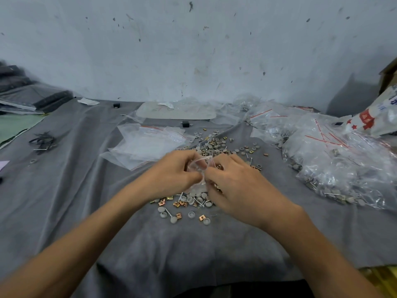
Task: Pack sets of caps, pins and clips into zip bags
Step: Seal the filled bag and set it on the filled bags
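My left hand [171, 173] and my right hand [234, 183] meet over the middle of the grey cloth, and both pinch a small clear zip bag [198, 166] between them. Copper-coloured clips show inside the curled fingers of my right hand. Below the hands lies a loose pile of grey caps, thin pins and copper clips [189, 203]. More of the same parts [219, 145] are scattered beyond the hands. A stack of empty zip bags [148, 143] with red seal lines lies to the upper left of my hands.
Large clear bags full of filled zip bags [335, 160] take up the right side. A printed white sack [373, 117] stands at the far right. Black clips [44, 141] lie at the left, dark foam pieces [32, 93] behind them. A wall closes the back.
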